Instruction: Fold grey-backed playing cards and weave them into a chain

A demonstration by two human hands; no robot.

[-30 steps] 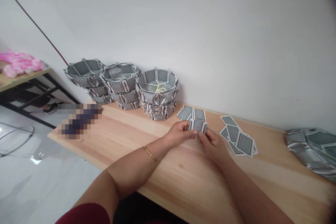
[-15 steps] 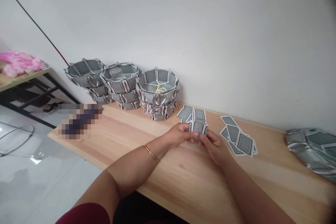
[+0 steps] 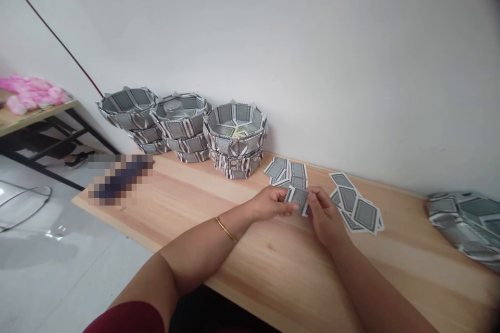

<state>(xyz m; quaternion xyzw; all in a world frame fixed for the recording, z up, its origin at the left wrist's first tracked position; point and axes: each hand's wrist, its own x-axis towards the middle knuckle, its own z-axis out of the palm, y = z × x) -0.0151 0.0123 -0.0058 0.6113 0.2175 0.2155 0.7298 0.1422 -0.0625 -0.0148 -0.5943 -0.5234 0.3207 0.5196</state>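
Both of my hands meet over the middle of a light wooden table [image 3: 253,265]. My left hand [image 3: 269,202] pinches the left end of a grey-backed playing card [image 3: 299,197], and my right hand [image 3: 326,216] grips its right end. The card is tilted and seems partly folded. Just behind it lies a small pile of face-down cards [image 3: 289,169]. To the right of my right hand, more face-down cards [image 3: 357,208] are spread out. A thin gold bangle sits on my left wrist.
Three stacks of bowl-shaped baskets folded from cards [image 3: 234,135] stand against the white wall at the back left. Another folded card piece [image 3: 464,221] lies at the table's right end. A blurred dark object [image 3: 119,179] rests near the left corner. Pink fluff lies on a side table [image 3: 31,93].
Both hands have shifted slightly right and toward me with the card. The card has turned from fairly level to tilted, and my right hand has closed further over its end.
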